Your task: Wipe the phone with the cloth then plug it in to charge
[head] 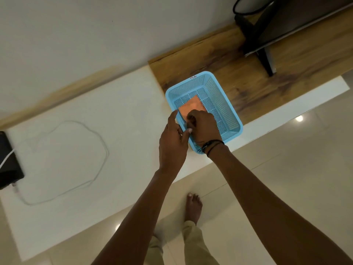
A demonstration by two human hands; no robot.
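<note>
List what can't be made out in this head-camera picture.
- Orange cloth in the blue basket: near end covered by the right hand.
- Black device, perhaps the phone: cut off by the left edge.
- White cable: faint against the white counter; its plug is blurred.
- Left hand: its grip at the basket rim is unclear.

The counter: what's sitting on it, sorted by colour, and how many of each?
Blue: 1, the basket
Orange: 1, the cloth inside the basket, under the right hand
Black: 2, the phone and the monitor
White: 1, the cable
Total: 5
</note>
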